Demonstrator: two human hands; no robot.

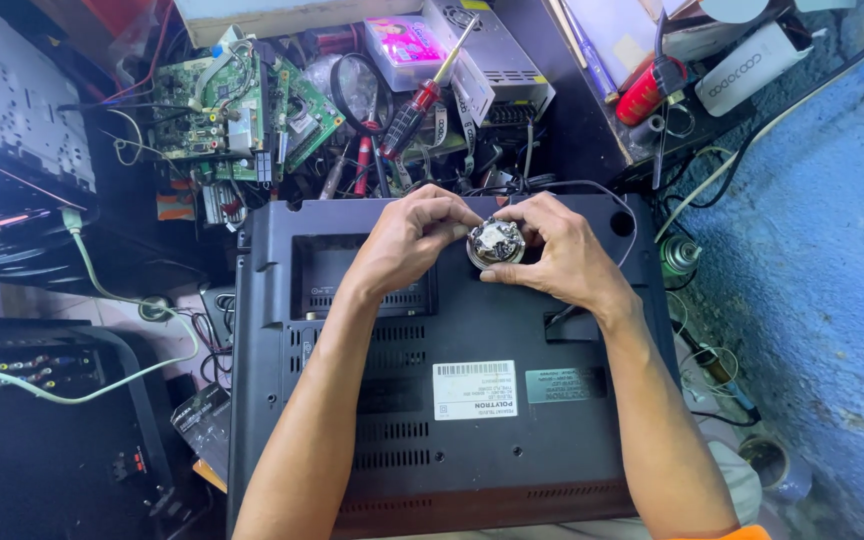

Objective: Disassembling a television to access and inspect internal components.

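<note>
Round metal part (495,242), small and silvery with a crumpled pale lining showing in its open top, sits pinched between a person's two bare hands above the dark plastic back panel (422,400) of a television set lying face down on a crowded repair bench. Nearest the camera, both forearms reach up over the panel, which carries a white sticker (474,389) and rows of ventilation slots. The left hand (407,243) is curled almost closed, its fingertips pressed to the left rim of the part; the right hand (564,255) is likewise curled, thumb and forefinger gripping the right side, so the part is held by both hands just above the upper middle of the panel. A thin grey wire (592,188) loops over the panel's top edge beside the right hand. Left of the set, a pale green cable (112,300) trails across black equipment. Beyond the hands, a clutter of tools and parts fills the bench: a red-handled screwdriver (422,100) lies at a slant, a magnifying glass (357,92) rests just beside it, and green circuit boards (237,110) sit to their left. A perforated metal box (497,55) lies behind the screwdriver, and a red cylindrical object (647,92) lies further right. A rough blue wall (822,250) runs along the right side.
</note>
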